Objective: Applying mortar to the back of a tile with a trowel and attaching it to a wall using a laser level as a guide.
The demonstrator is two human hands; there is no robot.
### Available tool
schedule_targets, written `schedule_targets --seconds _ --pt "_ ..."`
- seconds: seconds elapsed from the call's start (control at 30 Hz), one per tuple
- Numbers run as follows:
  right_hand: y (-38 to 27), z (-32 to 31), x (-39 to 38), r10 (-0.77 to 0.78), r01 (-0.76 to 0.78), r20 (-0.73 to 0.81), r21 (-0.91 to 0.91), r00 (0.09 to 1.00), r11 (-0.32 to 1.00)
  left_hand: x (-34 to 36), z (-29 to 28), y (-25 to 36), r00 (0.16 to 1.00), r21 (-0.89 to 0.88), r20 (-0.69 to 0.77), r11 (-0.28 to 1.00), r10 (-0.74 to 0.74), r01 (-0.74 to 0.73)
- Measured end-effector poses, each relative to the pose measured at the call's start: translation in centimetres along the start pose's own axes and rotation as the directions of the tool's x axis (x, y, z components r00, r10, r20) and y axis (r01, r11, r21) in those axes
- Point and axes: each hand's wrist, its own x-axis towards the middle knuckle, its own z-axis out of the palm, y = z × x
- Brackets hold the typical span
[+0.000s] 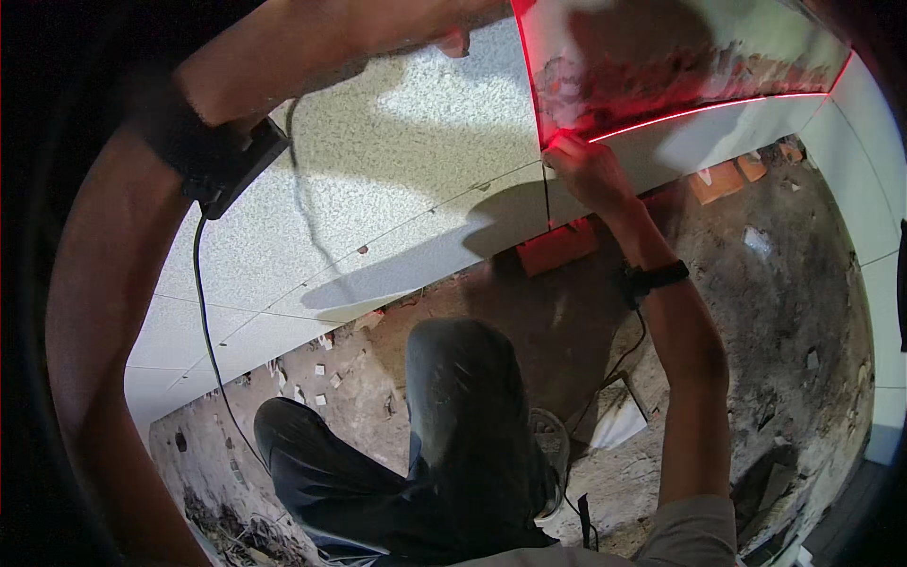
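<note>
My right hand (584, 172) is at the lower corner of a large speckled off-white wall tile (425, 142), where a vertical and a level red laser line meet. Its fingers are pinched together in the red glow, and whatever is between them is too small to make out. Raised across the upper left, my left hand (378, 33) reaches along the tile's upper part. One fingertip shows against the tile; the other fingers are hidden or cut off. A black device (241, 175) with a cable is strapped to my left wrist, and a black band (657, 277) circles my right wrist.
Right of the tile is a rough, untiled wall patch (661, 76) above a lower tile row. Orange brick pieces (557, 248) lie along the wall's foot. A white tile piece (616, 416) and small fragments lie on the dirty floor (756, 331). Cables hang from both wrists.
</note>
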Motion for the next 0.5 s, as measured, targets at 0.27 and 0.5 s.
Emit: schedule_targets --seconds 0.27,0.5 --pt "0.6 1.1 -0.2 0.001 -0.001 -0.006 -0.002 1.0 1.0 -0.4 6.7 0.3 0.996 -0.205 -0.077 0.978 -0.054 0.037" --pt "1.1 1.1 -0.4 0.061 -0.06 -0.024 0.024 0.998 0.998 0.3 1.1 0.1 1.0 0.001 0.006 1.0 -0.013 0.013"
